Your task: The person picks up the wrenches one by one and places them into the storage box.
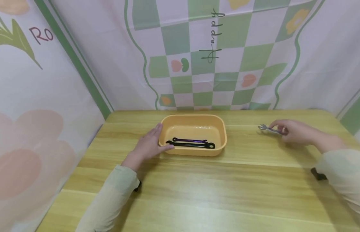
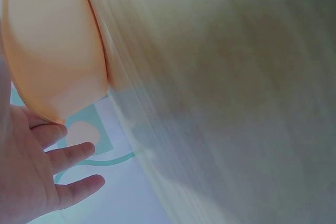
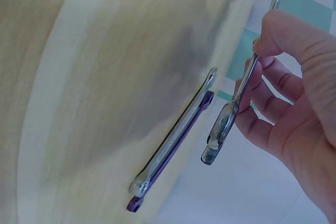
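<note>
A yellow-orange plastic tray (image 1: 194, 151) stands on the table with two dark wrenches in it, a purple-blue wrench (image 1: 189, 140) and a larger black wrench (image 1: 191, 145). My left hand (image 1: 149, 143) holds the tray's left front corner, thumb over the front rim and fingers along the left outer wall. To the right of the tray, my right hand (image 1: 296, 132) pinches a silver wrench (image 3: 226, 124) between thumb and fingers. Below that hand, another silver wrench (image 3: 176, 132) and a purple wrench (image 3: 178, 148) lie side by side on the table.
The wooden table (image 1: 197, 193) runs back to a patterned cloth (image 1: 203, 74) hanging behind it. A second cloth (image 1: 46, 106) borders the left side. Both forearms wear pale sleeves with a dark wrist device (image 1: 318, 174) visible beneath the right one.
</note>
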Available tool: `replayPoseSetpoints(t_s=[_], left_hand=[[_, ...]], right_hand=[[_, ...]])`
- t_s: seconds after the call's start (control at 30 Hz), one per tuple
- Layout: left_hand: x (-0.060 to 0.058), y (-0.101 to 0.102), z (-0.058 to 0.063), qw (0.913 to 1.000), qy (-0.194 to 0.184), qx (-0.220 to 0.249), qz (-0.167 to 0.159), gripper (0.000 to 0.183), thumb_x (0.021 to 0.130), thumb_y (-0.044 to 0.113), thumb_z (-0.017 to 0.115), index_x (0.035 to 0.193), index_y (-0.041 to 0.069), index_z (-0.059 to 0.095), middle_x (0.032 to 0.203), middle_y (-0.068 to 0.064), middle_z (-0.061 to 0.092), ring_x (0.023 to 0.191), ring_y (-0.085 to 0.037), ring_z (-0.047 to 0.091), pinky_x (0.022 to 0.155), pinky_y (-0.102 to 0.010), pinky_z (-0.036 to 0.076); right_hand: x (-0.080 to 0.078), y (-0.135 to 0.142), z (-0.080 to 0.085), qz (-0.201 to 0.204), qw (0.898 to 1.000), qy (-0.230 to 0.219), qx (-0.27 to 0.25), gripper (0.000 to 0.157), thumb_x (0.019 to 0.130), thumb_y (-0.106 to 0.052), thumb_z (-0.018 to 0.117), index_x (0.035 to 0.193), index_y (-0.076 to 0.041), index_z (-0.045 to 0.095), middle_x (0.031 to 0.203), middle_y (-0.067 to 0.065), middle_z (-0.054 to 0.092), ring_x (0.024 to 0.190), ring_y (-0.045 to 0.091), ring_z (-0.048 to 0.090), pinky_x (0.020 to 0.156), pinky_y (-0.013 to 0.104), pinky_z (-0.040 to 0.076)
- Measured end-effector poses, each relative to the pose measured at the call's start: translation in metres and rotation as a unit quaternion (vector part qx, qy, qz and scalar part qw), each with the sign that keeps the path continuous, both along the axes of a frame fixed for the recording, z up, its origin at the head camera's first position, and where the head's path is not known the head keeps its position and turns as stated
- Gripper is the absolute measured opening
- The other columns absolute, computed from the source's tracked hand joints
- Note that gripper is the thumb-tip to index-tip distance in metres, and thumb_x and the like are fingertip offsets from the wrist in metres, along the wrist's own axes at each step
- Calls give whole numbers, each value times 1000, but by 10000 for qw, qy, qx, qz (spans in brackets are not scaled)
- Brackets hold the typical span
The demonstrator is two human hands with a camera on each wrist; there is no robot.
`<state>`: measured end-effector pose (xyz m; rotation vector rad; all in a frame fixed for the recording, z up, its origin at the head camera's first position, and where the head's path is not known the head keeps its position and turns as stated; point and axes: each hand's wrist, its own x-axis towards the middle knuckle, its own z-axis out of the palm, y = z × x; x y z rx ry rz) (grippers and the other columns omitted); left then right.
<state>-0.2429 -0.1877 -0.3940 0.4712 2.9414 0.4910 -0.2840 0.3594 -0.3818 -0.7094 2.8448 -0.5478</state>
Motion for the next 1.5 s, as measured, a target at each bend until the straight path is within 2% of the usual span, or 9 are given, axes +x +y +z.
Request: replayPoseSetpoints(t_s=[0.23,0.67,0.97,1.17,1.5], left_hand=[[2,0,-2,10000,16,8,1,113,91,76,56,166,10,2,171,-6,3,154,-34,19,116,-68,22],[1,1,-2,10000,-3,89,15,113,91,76,56,166,11,1,172,-7,4,154,-34,18,116,-68,22],[1,2,1,9998,50,-193,62,113,91,76,53,165,10,0,172,-9,6,154,-37,16,116,-70,19],[1,2,1,9995,73,-305,17,113,92,77,51,165,9,0,171,-9,3,154,-38,15,116,-70,18],[1,2,-1,9991,228,-363,1,113,91,78,50,165,8,2,171,-11,8,154,-37,17,116,-71,18]], right_hand=[[-1,-7,5,58,9999,-20,-83,53,73,8,74,125,2,64,101,13,66,89,27,66,78,53,57],[-5,-29,13,205,9998,81,14,54,73,13,67,125,0,65,101,12,65,85,23,65,75,44,56],[-7,-39,16,154,9997,-41,-177,53,77,11,67,128,1,63,104,12,64,88,23,64,72,38,54],[-9,-48,23,333,9991,49,-274,50,79,13,68,127,3,63,102,12,66,88,22,64,72,37,54],[-14,-71,38,405,9989,-46,-250,54,79,12,65,132,1,62,105,14,64,88,22,62,69,35,51]])
